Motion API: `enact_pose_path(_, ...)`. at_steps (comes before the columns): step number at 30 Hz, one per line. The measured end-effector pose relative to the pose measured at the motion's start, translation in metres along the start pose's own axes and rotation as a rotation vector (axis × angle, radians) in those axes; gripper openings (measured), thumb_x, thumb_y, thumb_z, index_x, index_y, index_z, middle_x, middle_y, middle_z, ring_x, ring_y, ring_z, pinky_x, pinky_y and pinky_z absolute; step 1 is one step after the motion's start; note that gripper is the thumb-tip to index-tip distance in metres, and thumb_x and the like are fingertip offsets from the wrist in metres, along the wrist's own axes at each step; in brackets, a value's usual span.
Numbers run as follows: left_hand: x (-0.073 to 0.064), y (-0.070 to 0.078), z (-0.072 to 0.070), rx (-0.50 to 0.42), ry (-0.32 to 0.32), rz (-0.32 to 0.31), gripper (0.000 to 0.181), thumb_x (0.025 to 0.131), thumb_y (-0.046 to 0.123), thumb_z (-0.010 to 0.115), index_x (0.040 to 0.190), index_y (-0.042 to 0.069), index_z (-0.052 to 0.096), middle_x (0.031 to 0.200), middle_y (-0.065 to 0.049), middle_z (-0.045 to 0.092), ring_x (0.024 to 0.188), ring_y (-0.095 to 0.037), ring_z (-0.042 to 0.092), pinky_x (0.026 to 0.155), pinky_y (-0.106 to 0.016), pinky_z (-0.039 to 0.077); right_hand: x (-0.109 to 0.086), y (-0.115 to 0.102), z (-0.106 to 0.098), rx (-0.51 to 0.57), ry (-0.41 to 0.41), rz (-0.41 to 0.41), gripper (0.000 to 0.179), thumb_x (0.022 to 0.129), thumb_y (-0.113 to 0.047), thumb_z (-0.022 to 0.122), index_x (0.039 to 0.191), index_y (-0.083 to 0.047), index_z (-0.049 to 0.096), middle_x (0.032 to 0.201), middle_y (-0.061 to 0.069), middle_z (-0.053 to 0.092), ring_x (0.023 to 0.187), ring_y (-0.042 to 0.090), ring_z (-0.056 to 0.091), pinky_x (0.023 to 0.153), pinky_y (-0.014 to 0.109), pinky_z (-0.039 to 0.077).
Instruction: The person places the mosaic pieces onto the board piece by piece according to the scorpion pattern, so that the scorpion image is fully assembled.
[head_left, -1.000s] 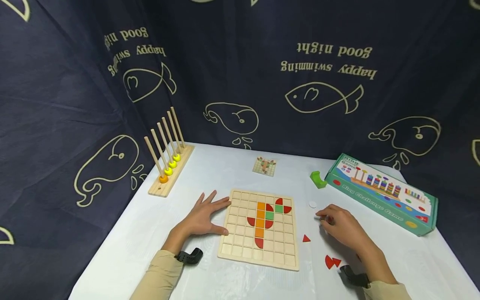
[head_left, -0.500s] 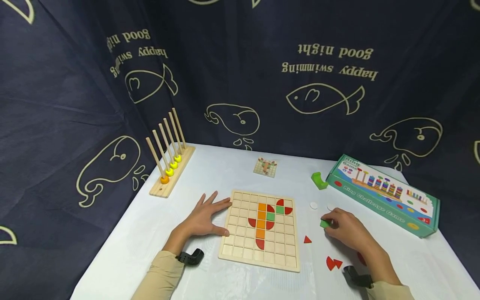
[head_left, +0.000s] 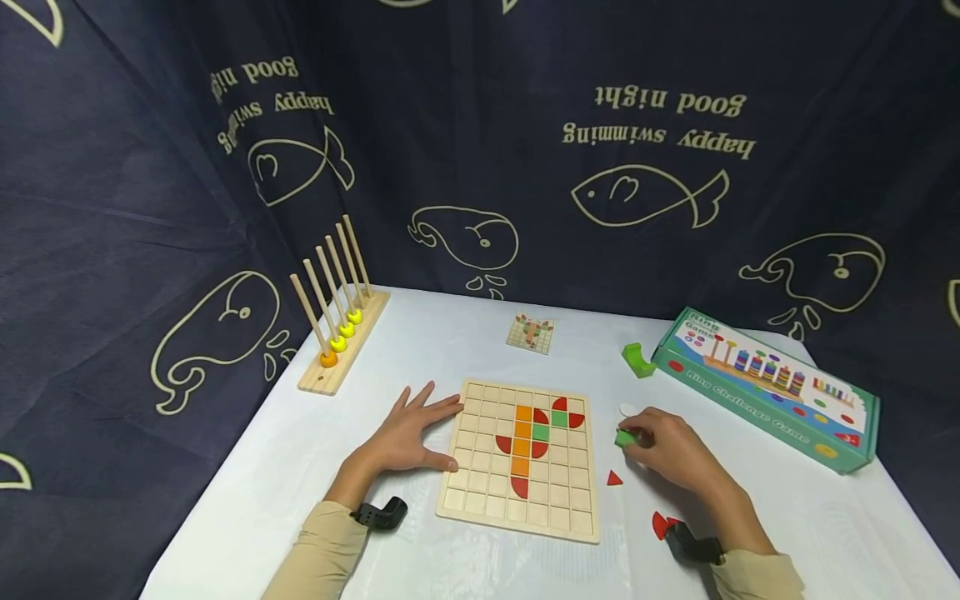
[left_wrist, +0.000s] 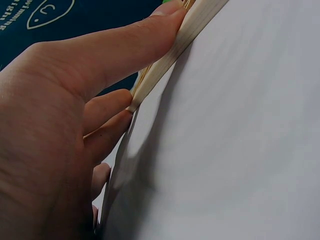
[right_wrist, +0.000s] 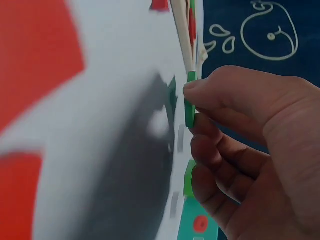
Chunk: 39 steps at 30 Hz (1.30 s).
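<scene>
Right hand (head_left: 670,448) pinching green tile (head_left: 623,438) | moved left, nearer board (head_left: 538,510); tile not yet on it | left hand (head_left: 408,433), fingers spread, touching board

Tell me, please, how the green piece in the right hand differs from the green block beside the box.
The green piece is pinched by the right hand; the green block rests on the table. The green piece looks thin and flat, while the green block is chunkier, with a curved hollow. The green piece also looks smaller than the green block. Both are green.
</scene>
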<state>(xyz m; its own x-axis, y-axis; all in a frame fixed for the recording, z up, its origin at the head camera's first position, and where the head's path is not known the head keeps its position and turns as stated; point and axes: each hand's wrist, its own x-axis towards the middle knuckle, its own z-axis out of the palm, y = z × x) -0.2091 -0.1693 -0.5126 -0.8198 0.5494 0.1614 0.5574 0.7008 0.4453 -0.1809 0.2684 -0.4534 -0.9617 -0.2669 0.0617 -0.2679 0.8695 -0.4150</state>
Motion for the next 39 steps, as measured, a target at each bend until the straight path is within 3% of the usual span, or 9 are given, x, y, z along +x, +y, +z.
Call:
enact_pose_path(16, -0.004, -0.005, 0.003, -0.004, 0.016, 0.026, 0.099, 0.064, 0.078, 0.066, 0.145, 0.023, 0.046, 0.150, 0.008, 0.037, 0.144, -0.034, 0.013, 0.112, -0.058, 0.001, 0.026, -0.047, 0.021, 0.001, -0.057, -0.055, 0.027, 0.078, -0.019, 0.078, 0.105, -0.014, 0.074, 0.088, -0.007, 0.058, 0.075, 0.013, 0.051, 0.064, 0.030, 0.044)
enact_pose_path(29, 0.000, -0.003, 0.003, 0.013, 0.004, 0.013, 0.101, 0.063, 0.080, 0.064, 0.146, 0.025, 0.045, 0.151, 0.009, 0.036, 0.144, -0.032, 0.012, 0.113, -0.057, 0.001, 0.044, -0.085, 0.033, -0.069, -0.043, -0.189, 0.024, 0.080, -0.020, 0.076, 0.104, -0.015, 0.075, 0.093, -0.007, 0.060, 0.076, 0.010, 0.051, 0.071, 0.030, 0.048)
enact_pose_path(39, -0.001, -0.003, 0.003, 0.002, 0.006, 0.007, 0.100, 0.064, 0.078, 0.066, 0.146, 0.024, 0.045, 0.151, 0.008, 0.036, 0.144, -0.031, 0.011, 0.113, -0.056, 0.000, 0.057, -0.108, 0.042, -0.044, -0.050, -0.297, 0.022, 0.084, -0.018, 0.072, 0.106, -0.015, 0.075, 0.095, -0.008, 0.060, 0.079, 0.009, 0.052, 0.073, 0.031, 0.049)
